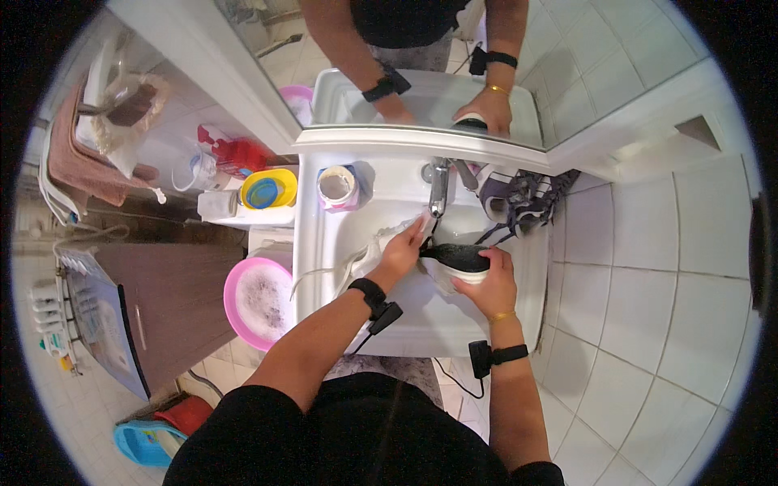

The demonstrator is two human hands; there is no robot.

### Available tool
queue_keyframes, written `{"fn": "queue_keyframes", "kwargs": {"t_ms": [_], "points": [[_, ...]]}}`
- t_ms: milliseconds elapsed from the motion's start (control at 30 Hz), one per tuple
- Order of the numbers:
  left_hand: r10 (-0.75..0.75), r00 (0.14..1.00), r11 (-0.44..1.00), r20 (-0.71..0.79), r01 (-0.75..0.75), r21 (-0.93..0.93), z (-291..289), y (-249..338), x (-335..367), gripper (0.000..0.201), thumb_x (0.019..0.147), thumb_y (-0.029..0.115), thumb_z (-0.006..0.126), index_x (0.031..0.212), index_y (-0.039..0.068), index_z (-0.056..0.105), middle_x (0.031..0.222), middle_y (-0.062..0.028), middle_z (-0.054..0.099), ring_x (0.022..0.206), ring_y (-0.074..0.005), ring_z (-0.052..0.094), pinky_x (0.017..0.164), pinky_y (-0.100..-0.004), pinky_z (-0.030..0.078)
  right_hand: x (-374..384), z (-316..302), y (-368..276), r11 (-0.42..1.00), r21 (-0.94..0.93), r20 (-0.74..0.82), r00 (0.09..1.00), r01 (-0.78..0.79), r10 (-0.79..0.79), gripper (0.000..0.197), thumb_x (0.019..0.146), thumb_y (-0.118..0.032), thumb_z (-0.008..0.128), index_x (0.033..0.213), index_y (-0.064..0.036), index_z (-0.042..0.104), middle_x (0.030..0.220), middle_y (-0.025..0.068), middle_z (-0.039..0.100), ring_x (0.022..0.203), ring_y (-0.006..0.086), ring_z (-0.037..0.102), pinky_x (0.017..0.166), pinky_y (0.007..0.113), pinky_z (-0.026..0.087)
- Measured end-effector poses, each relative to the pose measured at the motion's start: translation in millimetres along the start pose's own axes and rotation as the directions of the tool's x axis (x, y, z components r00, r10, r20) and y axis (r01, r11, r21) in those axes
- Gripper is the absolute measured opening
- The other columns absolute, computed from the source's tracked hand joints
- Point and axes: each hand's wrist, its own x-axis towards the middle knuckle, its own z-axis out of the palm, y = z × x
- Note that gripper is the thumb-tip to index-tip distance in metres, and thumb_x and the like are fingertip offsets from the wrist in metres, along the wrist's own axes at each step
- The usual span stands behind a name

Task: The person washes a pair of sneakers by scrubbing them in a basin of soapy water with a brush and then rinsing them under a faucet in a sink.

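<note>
Over the white sink point(389, 332), my right hand point(492, 283) is closed around the end of a dark shoe point(460, 257) with a white sole. The shoe lies sideways below the metal faucet point(438, 182). My left hand point(403, 249) reaches in just under the spout, at the shoe's other end. Its fingers are pressed together on something pale that I cannot make out. Beside the left hand, in the basin, lies a whitish item point(361, 263) with a pale cord trailing over the rim. Another shoe point(523, 198), grey and white with dark laces, rests on the sink's back right corner.
A white tub point(337, 187) stands on the sink's back left corner. Left of the sink are a pink basin point(258, 304) of foamy water, a yellow bowl point(279, 185) and a red bottle point(235, 152). A mirror point(421, 89) rises behind; a tiled wall point(624, 283) bounds the right.
</note>
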Motion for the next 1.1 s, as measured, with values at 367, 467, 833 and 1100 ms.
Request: {"fn": "queue_keyframes", "kwargs": {"t_ms": [367, 467, 833, 1100], "points": [[0.181, 0.980, 0.915, 0.082, -0.198, 0.350, 37, 3, -60, 0.056, 0.098, 0.022, 0.049, 0.152, 0.022, 0.033, 0.080, -0.0259, 0.065, 0.068, -0.0432, 0.063, 0.057, -0.0485, 0.050, -6, 13, 22, 0.722, 0.077, -0.030, 0.722, -0.687, 0.691, 0.089, 0.089, -0.069, 0.046, 0.128, 0.0113, 0.052, 0.118, 0.0307, 0.060, 0.112, 0.0452, 0.058, 0.098, 0.047, 0.045], [0.225, 0.968, 0.802, 0.109, -0.248, 0.544, 19, 19, -47, 0.062, 0.096, 0.021, 0.052, 0.154, 0.019, 0.028, 0.070, -0.0175, 0.065, 0.064, -0.0383, 0.064, 0.057, -0.0470, 0.051, -18, 10, 53, 0.665, 0.116, 0.029, 0.672, -0.738, 0.740, 0.086, 0.095, -0.065, 0.040, 0.129, 0.0132, 0.048, 0.105, 0.0298, 0.066, 0.095, 0.0417, 0.067, 0.086, 0.045, 0.053], [-0.280, 0.958, 0.704, -0.065, 0.251, 0.665, -48, 0, -28, 0.106, 0.074, 0.049, 0.080, 0.149, -0.002, 0.025, 0.121, -0.0256, 0.061, 0.109, -0.0375, 0.062, 0.092, -0.0427, 0.051, -36, 18, 96, 0.690, -0.071, -0.019, 0.692, -0.721, 0.721, 0.060, 0.095, -0.046, 0.052, 0.129, 0.0032, 0.051, 0.115, 0.0302, 0.059, 0.107, 0.0380, 0.061, 0.091, 0.046, 0.050], [-0.318, 0.948, 0.742, -0.019, 0.261, 0.618, -45, 17, -30, 0.077, 0.074, 0.037, 0.081, 0.140, 0.012, 0.049, 0.113, -0.0168, 0.068, 0.104, -0.0345, 0.065, 0.091, -0.0422, 0.050, -13, 43, 63, 0.975, -0.183, 0.002, 0.992, -0.127, 0.129, 0.055, 0.089, -0.032, 0.064, 0.136, -0.0075, 0.051, 0.133, 0.0197, 0.053, 0.131, 0.0357, 0.043, 0.110, 0.050, 0.035]]}}
